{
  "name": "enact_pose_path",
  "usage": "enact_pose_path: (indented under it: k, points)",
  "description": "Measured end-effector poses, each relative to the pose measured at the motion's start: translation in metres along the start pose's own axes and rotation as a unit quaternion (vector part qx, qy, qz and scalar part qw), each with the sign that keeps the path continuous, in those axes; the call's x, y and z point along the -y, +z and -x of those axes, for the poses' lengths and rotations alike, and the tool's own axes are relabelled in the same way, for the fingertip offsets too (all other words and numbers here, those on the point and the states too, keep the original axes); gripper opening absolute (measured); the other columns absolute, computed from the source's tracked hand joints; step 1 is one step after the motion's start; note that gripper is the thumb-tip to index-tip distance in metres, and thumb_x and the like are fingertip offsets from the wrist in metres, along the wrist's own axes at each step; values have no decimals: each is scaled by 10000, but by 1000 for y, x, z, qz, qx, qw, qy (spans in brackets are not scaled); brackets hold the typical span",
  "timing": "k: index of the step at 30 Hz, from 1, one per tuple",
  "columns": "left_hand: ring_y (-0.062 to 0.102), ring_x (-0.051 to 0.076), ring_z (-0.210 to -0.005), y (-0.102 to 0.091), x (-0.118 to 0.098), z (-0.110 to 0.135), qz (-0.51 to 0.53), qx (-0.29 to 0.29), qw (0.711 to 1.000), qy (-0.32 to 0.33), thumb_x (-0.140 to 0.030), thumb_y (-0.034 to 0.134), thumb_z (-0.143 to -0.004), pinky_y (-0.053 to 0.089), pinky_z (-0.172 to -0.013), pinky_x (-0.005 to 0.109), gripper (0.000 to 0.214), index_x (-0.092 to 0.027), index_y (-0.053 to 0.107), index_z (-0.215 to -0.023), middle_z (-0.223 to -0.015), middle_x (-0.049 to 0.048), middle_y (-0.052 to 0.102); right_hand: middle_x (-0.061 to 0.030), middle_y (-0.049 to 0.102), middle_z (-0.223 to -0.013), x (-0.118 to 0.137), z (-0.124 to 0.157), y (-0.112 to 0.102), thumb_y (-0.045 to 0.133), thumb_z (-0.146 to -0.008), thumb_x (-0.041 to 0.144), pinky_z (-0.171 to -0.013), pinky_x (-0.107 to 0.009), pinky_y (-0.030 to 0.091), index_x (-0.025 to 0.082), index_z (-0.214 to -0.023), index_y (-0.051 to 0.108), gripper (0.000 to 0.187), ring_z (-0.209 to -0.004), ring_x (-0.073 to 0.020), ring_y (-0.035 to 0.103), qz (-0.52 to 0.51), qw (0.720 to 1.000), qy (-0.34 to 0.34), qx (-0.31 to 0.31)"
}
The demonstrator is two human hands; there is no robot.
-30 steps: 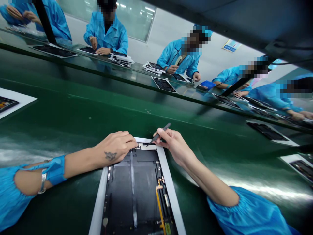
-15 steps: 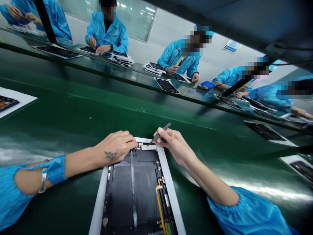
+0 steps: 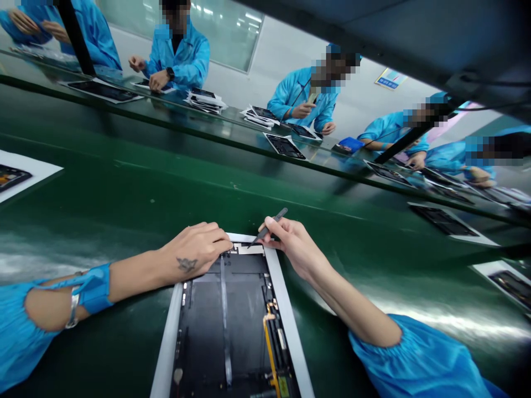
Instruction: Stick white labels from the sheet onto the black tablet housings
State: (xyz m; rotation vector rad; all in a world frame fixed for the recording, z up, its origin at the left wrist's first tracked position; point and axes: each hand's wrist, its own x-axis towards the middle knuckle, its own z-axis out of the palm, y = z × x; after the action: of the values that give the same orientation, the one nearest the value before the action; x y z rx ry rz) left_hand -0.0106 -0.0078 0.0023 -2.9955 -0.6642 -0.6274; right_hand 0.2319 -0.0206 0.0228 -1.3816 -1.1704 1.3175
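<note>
An opened tablet with a white frame point(image 3: 286, 315) and dark insides lies in front of me on the green belt. My left hand point(image 3: 194, 251) rests on its far left corner, fingers curled together and pressing down on the top edge. My right hand point(image 3: 292, 243) pinches dark tweezers point(image 3: 267, 228), whose tip points down at the small parts along the tablet's top edge. A yellow flex cable point(image 3: 269, 345) runs down the right side inside the tablet.
The green conveyor belt point(image 3: 124, 188) stretches across. Another tablet on a white sheet point(image 3: 20, 174) lies at the left; more tablets point(image 3: 450, 224) sit at the right. Several people in blue coats work at the far bench point(image 3: 232, 132), with stacked tablets.
My hands have hardly moved; the tweezers' tip has edged slightly left. The people at the far bench have shifted their arms.
</note>
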Motion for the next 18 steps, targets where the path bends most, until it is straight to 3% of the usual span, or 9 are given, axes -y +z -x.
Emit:
enact_pose_path:
  k: [13, 18]
  points:
    - [555, 197, -922, -4, 0, -2, 13, 66, 997, -31, -18, 428, -910, 473, -748, 298, 372, -184, 637, -1169, -1105, 72, 643, -12, 588, -676, 0, 1, 1, 757, -653, 684, -731, -301, 516, 162, -565, 564, 564, -687, -143, 612, 19, 1000, -8, 8]
    - [532, 203, -918, -2, 2, -1, 16, 67, 997, -26, 1, 394, -902, 464, -743, 308, 405, -191, 627, -1171, -1109, 70, 626, -1, 566, -613, -5, -1, 2, 729, -666, 709, -674, -297, 516, 171, -599, 573, 565, -647, -153, 599, 51, 998, -41, -9]
